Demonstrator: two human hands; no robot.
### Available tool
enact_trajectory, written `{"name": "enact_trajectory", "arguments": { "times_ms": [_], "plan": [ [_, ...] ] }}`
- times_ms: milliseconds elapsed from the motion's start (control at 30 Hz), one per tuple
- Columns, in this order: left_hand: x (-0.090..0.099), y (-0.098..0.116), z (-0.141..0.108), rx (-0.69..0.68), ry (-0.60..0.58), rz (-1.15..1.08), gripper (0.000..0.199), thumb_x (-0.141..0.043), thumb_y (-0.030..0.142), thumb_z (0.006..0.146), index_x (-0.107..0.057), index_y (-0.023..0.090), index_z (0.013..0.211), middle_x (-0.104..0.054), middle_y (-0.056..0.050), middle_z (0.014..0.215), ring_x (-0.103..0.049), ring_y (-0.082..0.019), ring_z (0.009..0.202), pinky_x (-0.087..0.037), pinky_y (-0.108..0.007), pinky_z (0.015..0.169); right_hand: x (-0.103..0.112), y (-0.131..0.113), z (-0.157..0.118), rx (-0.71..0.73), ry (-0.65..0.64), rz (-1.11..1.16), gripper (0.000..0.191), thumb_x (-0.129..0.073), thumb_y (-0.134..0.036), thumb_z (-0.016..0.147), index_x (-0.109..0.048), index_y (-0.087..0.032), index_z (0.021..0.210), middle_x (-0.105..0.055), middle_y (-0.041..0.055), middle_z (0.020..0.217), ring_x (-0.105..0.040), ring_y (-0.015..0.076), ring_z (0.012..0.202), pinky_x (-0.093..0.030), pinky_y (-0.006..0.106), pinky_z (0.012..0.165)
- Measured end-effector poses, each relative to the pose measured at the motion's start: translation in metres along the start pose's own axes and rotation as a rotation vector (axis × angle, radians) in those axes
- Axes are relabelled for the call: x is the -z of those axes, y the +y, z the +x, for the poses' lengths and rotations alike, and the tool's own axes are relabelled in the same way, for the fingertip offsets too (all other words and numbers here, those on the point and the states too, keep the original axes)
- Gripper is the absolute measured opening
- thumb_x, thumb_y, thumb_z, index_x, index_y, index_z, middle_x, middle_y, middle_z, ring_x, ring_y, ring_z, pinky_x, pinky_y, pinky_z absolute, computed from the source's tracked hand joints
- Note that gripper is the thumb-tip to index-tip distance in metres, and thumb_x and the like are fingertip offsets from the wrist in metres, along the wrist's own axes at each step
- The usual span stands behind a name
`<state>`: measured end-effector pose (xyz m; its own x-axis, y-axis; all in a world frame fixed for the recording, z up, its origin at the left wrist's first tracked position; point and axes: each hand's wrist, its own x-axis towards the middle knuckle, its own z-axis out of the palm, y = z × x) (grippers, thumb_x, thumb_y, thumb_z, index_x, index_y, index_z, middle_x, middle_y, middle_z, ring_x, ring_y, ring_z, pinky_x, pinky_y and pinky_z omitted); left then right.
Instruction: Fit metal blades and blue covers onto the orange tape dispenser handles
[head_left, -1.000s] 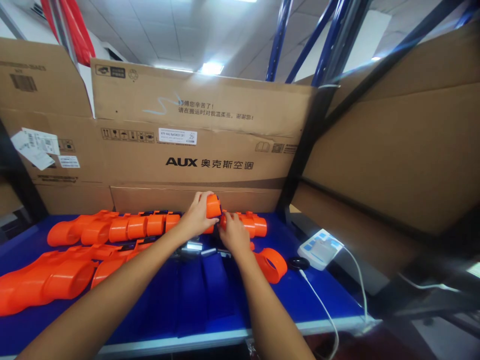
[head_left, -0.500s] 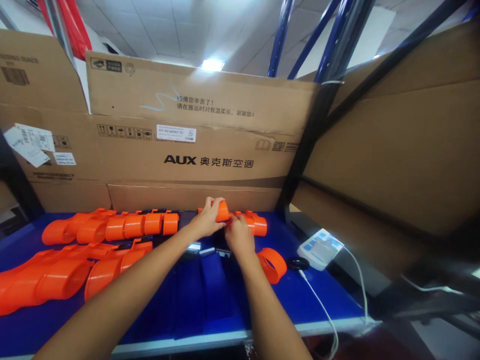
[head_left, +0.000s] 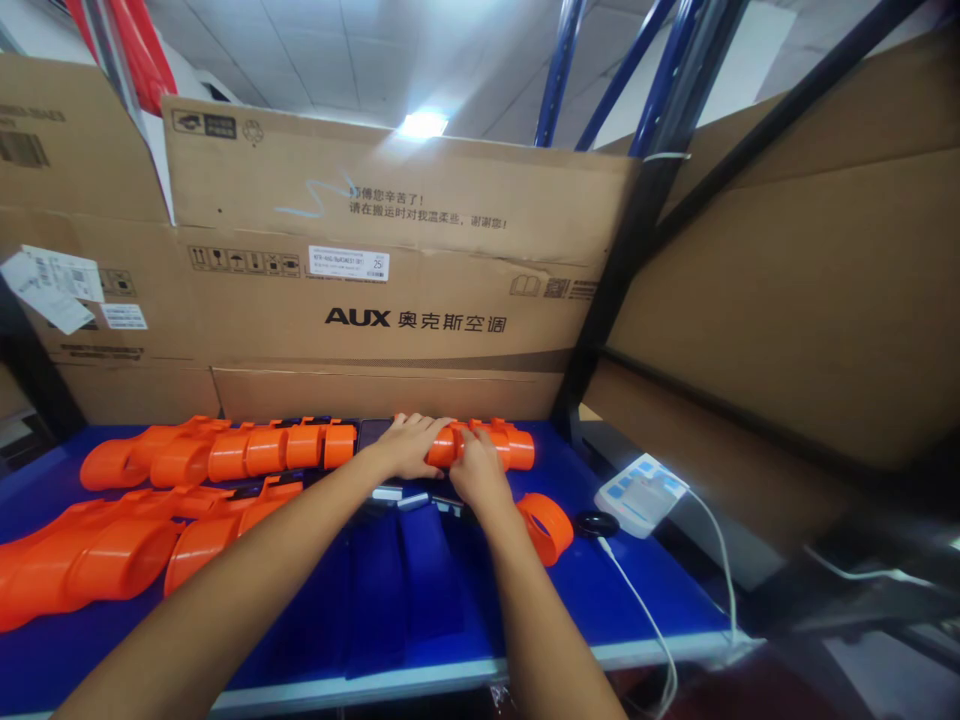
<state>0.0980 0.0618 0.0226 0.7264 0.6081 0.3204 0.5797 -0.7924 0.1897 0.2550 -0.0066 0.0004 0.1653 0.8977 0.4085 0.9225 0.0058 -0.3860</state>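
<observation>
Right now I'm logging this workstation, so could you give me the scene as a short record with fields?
Left hand: on the back row of orange rings; grip unclear
Right hand: beside the left, fingers on the same row; grip unclear
Front left: more orange rings
Right of hands: loose orange ring, black round object, white device with cable
Surface: blue table
Behind: cardboard printed AUX

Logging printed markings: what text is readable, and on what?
"AUX 奥克斯空调": cardboard sheet
"师傅您辛苦了! 请在搬运时对我温柔些,谢谢您!": top flap
"25": white label, its other print too blurred
Too small or blurred: stickers at left, print beside the QR code, print in the flap's corner.
</observation>
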Motion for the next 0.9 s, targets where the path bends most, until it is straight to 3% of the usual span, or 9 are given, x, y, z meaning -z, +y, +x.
{"name": "enact_trajectory", "arguments": {
  "times_ms": [133,233,433,600,733,833,900],
  "plan": [
    [0.009,-0.013,-0.003,0.060,-0.050,0.034,0.090,-0.072,0.043,0.070,-0.035,0.029,0.151,-0.048,-0.013,0.150,-0.045,-0.038,0.134,-0.032,-0.053,0.110,0.000,0.000,-0.001,0.000,0.001,-0.006,0.064,-0.049,-0.003,0.078,-0.053,-0.015,0.141,-0.054,0.0186,0.139,-0.051,0.0289,0.130,-0.039,0.039,0.108],
    [0.012,-0.021,-0.006,0.109,-0.085,0.074,0.092,-0.073,0.039,0.066,-0.037,0.028,0.150,-0.056,-0.015,0.143,-0.049,-0.040,0.131,-0.031,-0.054,0.109,0.002,-0.001,-0.002,-0.007,0.015,-0.020,0.064,-0.048,-0.003,0.077,-0.055,-0.016,0.140,-0.055,0.0177,0.138,-0.052,0.0294,0.128,-0.039,0.040,0.107],
    [0.014,-0.019,-0.010,0.101,-0.089,0.088,0.095,-0.076,0.031,0.064,-0.035,0.026,0.150,-0.060,-0.016,0.136,-0.055,-0.039,0.126,-0.037,-0.052,0.106,0.010,-0.008,-0.006,0.117,0.067,-0.066,0.059,-0.056,-0.018,0.081,-0.056,-0.022,0.140,-0.049,0.0118,0.148,-0.045,0.0343,0.127,-0.035,0.048,0.108],
    [0.041,-0.012,-0.009,0.054,-0.013,0.047,0.094,-0.077,0.032,0.066,-0.033,0.026,0.149,-0.058,-0.014,0.137,-0.054,-0.037,0.126,-0.042,-0.048,0.104,0.016,-0.015,-0.009,0.150,0.146,0.034,0.050,-0.056,-0.022,0.083,-0.061,-0.022,0.133,-0.051,0.0123,0.144,-0.043,0.0340,0.124,-0.036,0.050,0.105],
    [0.072,0.000,-0.020,-0.004,0.144,-0.037,0.086,-0.075,0.030,0.069,-0.037,0.025,0.145,-0.056,-0.013,0.137,-0.052,-0.035,0.127,-0.044,-0.049,0.104,0.020,-0.019,-0.005,0.184,0.266,0.449,0.038,-0.050,-0.031,0.092,-0.064,-0.020,0.126,-0.064,0.0123,0.124,-0.053,0.0278,0.114,-0.040,0.044,0.102],
    [0.089,0.020,-0.040,-0.111,0.238,-0.050,0.080,-0.073,0.026,0.070,-0.040,0.026,0.143,-0.054,-0.011,0.141,-0.050,-0.034,0.130,-0.040,-0.050,0.110,0.016,-0.026,-0.001,0.112,0.180,0.950,0.047,-0.048,-0.045,0.095,-0.056,-0.020,0.134,-0.070,0.0089,0.107,-0.062,0.0214,0.091,-0.049,0.036,0.085],
    [0.094,0.036,-0.057,-0.205,0.230,-0.043,0.078,-0.072,0.023,0.071,-0.042,0.026,0.143,-0.055,-0.011,0.140,-0.050,-0.034,0.130,-0.039,-0.051,0.111,0.011,-0.031,-0.001,0.016,0.075,1.247,0.056,-0.049,-0.054,0.093,-0.049,-0.022,0.140,-0.070,0.0049,0.096,-0.062,0.0176,0.074,-0.050,0.031,0.070]
  ]
}}
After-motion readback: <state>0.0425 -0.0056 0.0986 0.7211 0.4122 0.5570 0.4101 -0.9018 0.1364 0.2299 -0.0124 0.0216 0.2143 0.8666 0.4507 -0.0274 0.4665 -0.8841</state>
